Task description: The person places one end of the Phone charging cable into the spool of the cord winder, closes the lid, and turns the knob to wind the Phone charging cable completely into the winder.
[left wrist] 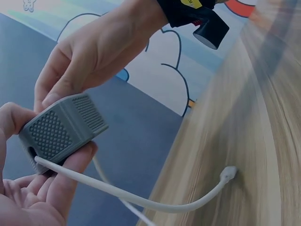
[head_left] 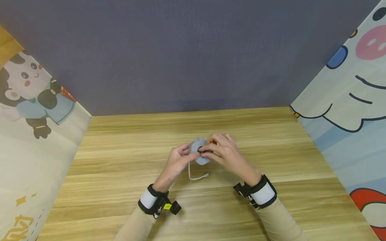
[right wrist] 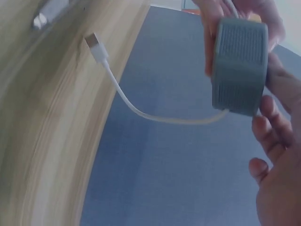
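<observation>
1. Two hands grasp one grey case (head_left: pixel 199 152) above the table (head_left: pixel 120 187): our left hand (head_left: pixel 177 161) cups it, our right hand (head_left: pixel 227 152) pinches its top.
2. One white cable (left wrist: pixel 141 200) trails down from between our left fingers (left wrist: pixel 66 176), its plug (left wrist: pixel 229 174) resting on the wood nearer us.

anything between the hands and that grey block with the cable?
Nothing visible. The left hand and right hand both hold the grey block directly, above the table. Its white cable hangs free, with the plug lying on the wood.
</observation>
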Available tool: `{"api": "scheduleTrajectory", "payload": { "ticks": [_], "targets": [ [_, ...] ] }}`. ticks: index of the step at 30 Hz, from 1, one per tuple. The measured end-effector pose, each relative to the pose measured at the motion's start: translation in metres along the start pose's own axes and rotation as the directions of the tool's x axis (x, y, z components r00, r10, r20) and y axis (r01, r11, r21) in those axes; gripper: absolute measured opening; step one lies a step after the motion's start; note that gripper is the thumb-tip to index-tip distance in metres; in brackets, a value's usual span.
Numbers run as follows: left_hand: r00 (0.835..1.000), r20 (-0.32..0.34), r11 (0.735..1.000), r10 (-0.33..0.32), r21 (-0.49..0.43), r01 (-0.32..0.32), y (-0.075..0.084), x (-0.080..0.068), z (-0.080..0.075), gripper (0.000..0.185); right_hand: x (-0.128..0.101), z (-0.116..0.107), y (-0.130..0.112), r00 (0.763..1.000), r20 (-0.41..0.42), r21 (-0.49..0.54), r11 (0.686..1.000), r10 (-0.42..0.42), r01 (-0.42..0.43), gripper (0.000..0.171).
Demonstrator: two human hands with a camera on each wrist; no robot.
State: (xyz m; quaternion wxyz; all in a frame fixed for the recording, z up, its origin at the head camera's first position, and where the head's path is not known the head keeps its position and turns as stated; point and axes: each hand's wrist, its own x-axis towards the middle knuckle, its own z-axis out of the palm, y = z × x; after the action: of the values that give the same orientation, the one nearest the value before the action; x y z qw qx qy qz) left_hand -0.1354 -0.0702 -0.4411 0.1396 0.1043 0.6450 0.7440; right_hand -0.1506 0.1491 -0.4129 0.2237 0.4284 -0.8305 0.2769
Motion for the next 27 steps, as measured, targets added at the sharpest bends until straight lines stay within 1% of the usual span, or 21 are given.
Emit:
{"api": "scheduleTrajectory", "payload": {
  "ticks": [5,9,16,20,27],
  "targets": [
    [0.997,0.072,0.999,-0.015,0.045,0.012,0.0016,-0.0009,-0.003,0.055,0.0005,-0.0051,0.0014,0.997,0.053,0.003,0.999,-0.053,0.053,0.018],
    [0.993,0.114,0.998,-0.024,0.057,0.018,0.0016,-0.0013,-0.0047,0.053,0.0,-0.0072,0.0022,0.992,0.074,-0.036,0.994,-0.103,0.106,0.018],
    [0.991,0.133,0.998,-0.032,0.065,0.023,0.0003,-0.0005,-0.0064,0.054,-0.0004,-0.0075,0.0043,0.988,0.061,-0.083,0.986,-0.143,0.148,0.015],
    [0.989,0.144,0.998,-0.037,0.06,0.028,0.0009,-0.0005,-0.0066,0.054,-0.0002,-0.0083,0.0042,0.988,0.06,-0.106,0.983,-0.144,0.15,0.014],
    [0.984,0.179,0.999,-0.021,0.03,0.016,-0.0009,-0.0001,-0.0073,0.054,-0.001,-0.0091,0.0036,0.989,0.071,-0.146,0.979,-0.131,0.14,0.013]
  ]
}}
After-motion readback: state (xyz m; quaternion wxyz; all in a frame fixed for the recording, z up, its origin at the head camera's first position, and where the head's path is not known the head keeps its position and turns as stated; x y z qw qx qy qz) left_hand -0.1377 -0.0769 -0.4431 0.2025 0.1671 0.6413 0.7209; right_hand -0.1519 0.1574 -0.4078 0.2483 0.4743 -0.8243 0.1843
